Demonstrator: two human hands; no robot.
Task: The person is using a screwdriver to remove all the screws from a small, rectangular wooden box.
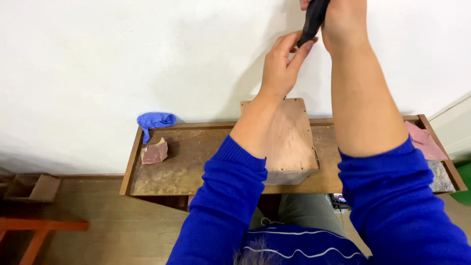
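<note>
A: Starting at the bottom of the frame, what do you see first?

B: Two blue sleeves rise from the lower edge. Above them, in the middle, stands a wooden box [289, 142] on the worktop [186, 167]. It leans toward the white wall, I think so that its flat face is open to the person.

A: And beside the box?

B: At middle left lies a folded piece of reddish sandpaper [154, 152], and on the left corner hangs a blue glove [156, 120]. At the far right of the worktop lie pink sheets [424, 142] over a grey one, all well apart from the hands.

A: Where are the hands?

B: At the top centre, raised before the wall. The right hand [343, 22] is closed around a black tool [313, 19], gripping its body; the top is cut by the frame. The left hand [280, 66] has its fingers pinched narrow on the lower tip of the tool, probably to steady it. What sits at this tip, I cannot tell.
</note>
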